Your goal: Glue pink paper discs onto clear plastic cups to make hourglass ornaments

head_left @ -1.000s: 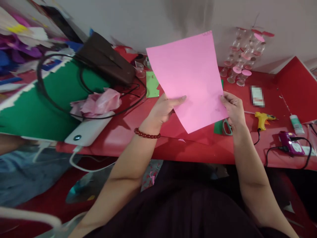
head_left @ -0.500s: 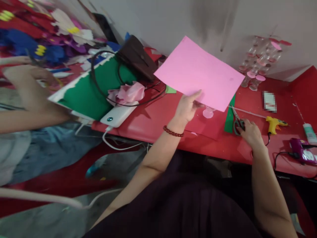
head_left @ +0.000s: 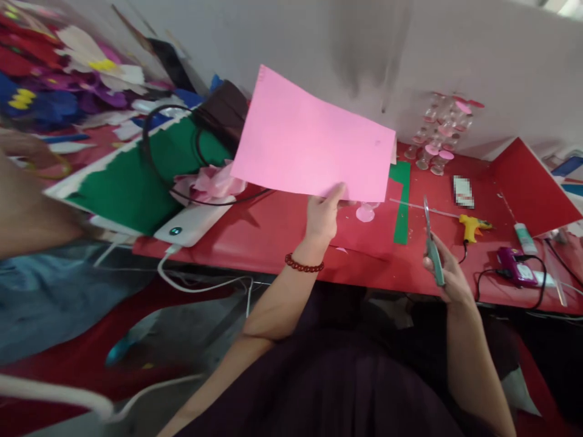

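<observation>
My left hand (head_left: pixel 323 213) grips the lower edge of a pink sheet of paper (head_left: pixel 314 142), thumb on the front face, and holds it up above the table. In my right hand (head_left: pixel 449 267) is a pair of scissors (head_left: pixel 430 243) with green-grey handles, lifted off the table with the blades pointing up and away; they look edge-on. Beneath the sheet's right part a pink paper disc (head_left: pixel 365 212) shows. Between the sheet and the scissors lies a strip of green paper (head_left: pixel 402 206).
A yellow glue gun (head_left: pixel 471 228), a purple device (head_left: pixel 514 267) with cables and a bottle (head_left: pixel 526 238) are at right. Small clear bottle pieces with pink discs (head_left: pixel 435 155) stand by the wall. At left are a white power bank (head_left: pixel 194 221), pink crumpled paper (head_left: pixel 209 183) and another person's arm (head_left: pixel 36 206).
My right hand has picked the scissors up from beside the green strip. The pink sheet has turned slightly and moved left in view, as the camera also swung right.
</observation>
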